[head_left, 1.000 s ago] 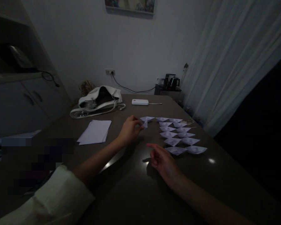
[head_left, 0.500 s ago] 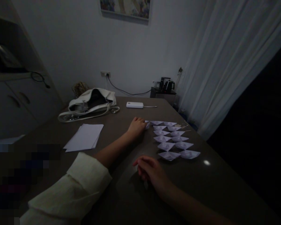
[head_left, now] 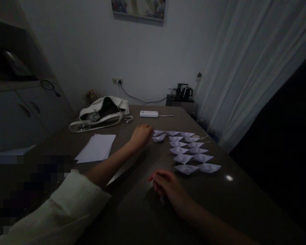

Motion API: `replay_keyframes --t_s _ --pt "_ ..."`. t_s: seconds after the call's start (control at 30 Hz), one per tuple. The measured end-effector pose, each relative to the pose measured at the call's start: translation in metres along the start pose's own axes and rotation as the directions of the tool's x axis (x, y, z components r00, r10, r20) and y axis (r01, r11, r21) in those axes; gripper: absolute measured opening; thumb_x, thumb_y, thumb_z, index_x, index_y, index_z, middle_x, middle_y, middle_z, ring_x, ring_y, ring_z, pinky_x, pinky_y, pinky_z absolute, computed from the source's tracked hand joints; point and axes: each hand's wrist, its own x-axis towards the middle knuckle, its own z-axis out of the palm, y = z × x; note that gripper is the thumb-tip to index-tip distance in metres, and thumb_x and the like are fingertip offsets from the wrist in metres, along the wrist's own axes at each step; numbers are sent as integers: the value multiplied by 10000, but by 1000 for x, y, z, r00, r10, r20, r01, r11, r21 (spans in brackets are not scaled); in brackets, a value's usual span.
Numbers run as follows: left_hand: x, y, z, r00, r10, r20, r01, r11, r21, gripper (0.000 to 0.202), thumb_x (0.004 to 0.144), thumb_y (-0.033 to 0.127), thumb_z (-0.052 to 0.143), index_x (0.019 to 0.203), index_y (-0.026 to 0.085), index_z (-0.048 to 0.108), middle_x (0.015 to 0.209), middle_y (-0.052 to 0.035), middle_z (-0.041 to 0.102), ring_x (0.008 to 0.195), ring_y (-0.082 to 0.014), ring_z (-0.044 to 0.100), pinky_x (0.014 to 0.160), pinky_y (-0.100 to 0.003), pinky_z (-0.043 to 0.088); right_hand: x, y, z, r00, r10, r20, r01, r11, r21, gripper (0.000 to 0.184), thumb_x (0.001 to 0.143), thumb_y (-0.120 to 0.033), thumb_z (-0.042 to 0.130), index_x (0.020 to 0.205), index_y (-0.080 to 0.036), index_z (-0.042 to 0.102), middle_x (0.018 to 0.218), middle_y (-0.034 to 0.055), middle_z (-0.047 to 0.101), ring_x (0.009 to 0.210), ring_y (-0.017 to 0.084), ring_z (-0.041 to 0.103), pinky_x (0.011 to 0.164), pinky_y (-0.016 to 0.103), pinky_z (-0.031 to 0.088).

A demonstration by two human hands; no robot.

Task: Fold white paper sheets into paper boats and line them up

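Observation:
My left hand (head_left: 142, 134) is just left of two small white folded paper boats. Its fingers are bent and slightly apart, and nothing shows in them. The nearer paper boat (head_left: 159, 138) sits free on the table; the farther paper boat (head_left: 158, 133) is close to my fingertips, and whether they touch it I cannot tell. My right hand (head_left: 167, 185) rests low over the table with its fingers curled together and the thumb along the index finger. It appears to hold nothing. Beyond it stand several more paper boats (head_left: 186, 169) in two columns.
White paper sheets (head_left: 95, 148) lie stacked on the brown table (head_left: 132, 217) at left. Behind them is a white handbag (head_left: 117, 102) with its strap. A white power bank (head_left: 149, 114) with a short cable lies at the back. A pale curtain (head_left: 232, 68) hangs at right.
My left hand has drawn back leftward from the nearer paper boat and let it go, so both boats beside it now show. My right hand stays in place. The view has shifted slightly.

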Motion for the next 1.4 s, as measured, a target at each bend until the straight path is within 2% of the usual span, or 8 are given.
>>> replay_keyframes --t_s 0.1,0.17,0.23,0.33,0.43,0.73,0.9,1.4 --pt "-31 -41 -14 973 -195 127 186 980 74 267 897 250 449 1052 137 634 1084 -164 647 1016 -291 600 806 -352 461 -1 3 1 999 -22 32 22 999 -28 353 772 -491 565 749 -143 618 543 -40 462 448 67 379 427 200 238" --pt "-57 -70 -21 923 -307 234 282 950 132 299 813 330 591 1034 137 647 1073 -175 661 1016 -325 606 817 -367 470 -1 5 3 998 -23 57 26 998 -53 386 766 -528 571 747 -144 613 538 -37 462 446 72 376 420 202 231" --pt "-84 -93 -25 865 -397 307 359 917 176 463 783 455 617 1091 110 617 1133 -215 633 1045 -357 592 833 -390 469 -2 8 5 996 -25 80 31 997 -77 400 764 -544 575 752 -146 611 533 -36 463 444 75 371 416 203 226" --pt "-112 -113 -26 776 -514 365 464 858 220 715 785 609 535 1201 28 516 1175 -304 580 1045 -391 587 809 -420 477 -3 12 8 991 -49 122 65 989 -132 383 798 -522 558 764 -145 619 544 -31 474 457 77 380 427 203 240" --pt "-124 -118 -23 734 -543 408 503 838 211 774 770 658 512 1227 34 482 1192 -294 577 1055 -366 590 818 -385 473 -4 14 9 989 -57 133 80 982 -173 358 819 -493 551 769 -146 623 549 -31 474 467 78 380 435 203 248" --pt "-125 -127 -20 731 -503 462 503 854 133 641 785 552 554 1212 75 524 1217 -240 592 1062 -327 600 821 -331 463 -8 13 9 986 -52 155 91 961 -260 373 827 -506 541 770 -147 620 573 -20 485 502 91 415 457 208 281" --pt "-125 -136 -24 734 -495 466 514 852 95 656 778 578 553 1226 100 537 1229 -196 602 1079 -296 598 802 -278 465 -7 14 8 986 -39 163 87 952 -294 372 842 -504 529 783 -151 629 586 -15 493 516 96 426 463 211 289" --pt "-124 -133 -24 727 -509 462 522 846 110 574 742 558 607 1122 129 637 1167 -174 644 1036 -305 614 782 -289 468 -7 12 8 982 -18 186 81 940 -332 348 850 -485 525 788 -158 626 595 -16 501 540 102 455 469 203 308"
